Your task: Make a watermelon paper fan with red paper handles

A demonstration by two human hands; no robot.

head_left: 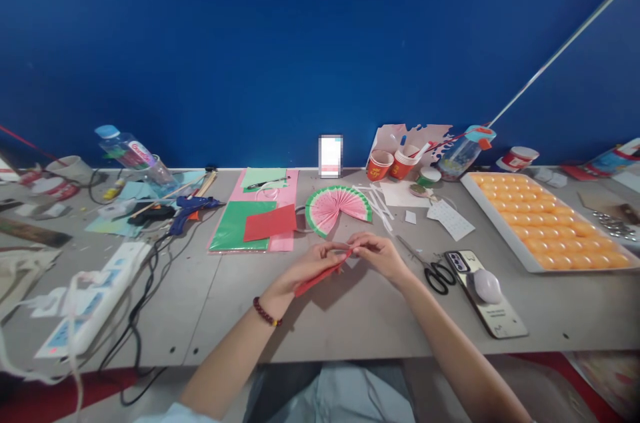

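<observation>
Both hands meet over the grey table (350,323) near its front middle. My left hand (305,269), with a dark bead bracelet on the wrist, pinches a narrow folded red paper strip (320,277) from the left. My right hand (380,255) pinches the strip's upper right end, fingers closed. Just behind the hands lies a pink and green paper fan shaped like a watermelon slice (336,207). A loose red sheet (270,223) rests on green and pink paper sheets (235,226) to the left.
Black scissors (435,273) and a phone (485,293) lie right of my hands. A tray of orange balls (547,219) fills the right side. Paper cups (393,165), a glue gun (187,209), a power strip (95,296) with cables and bottles stand around.
</observation>
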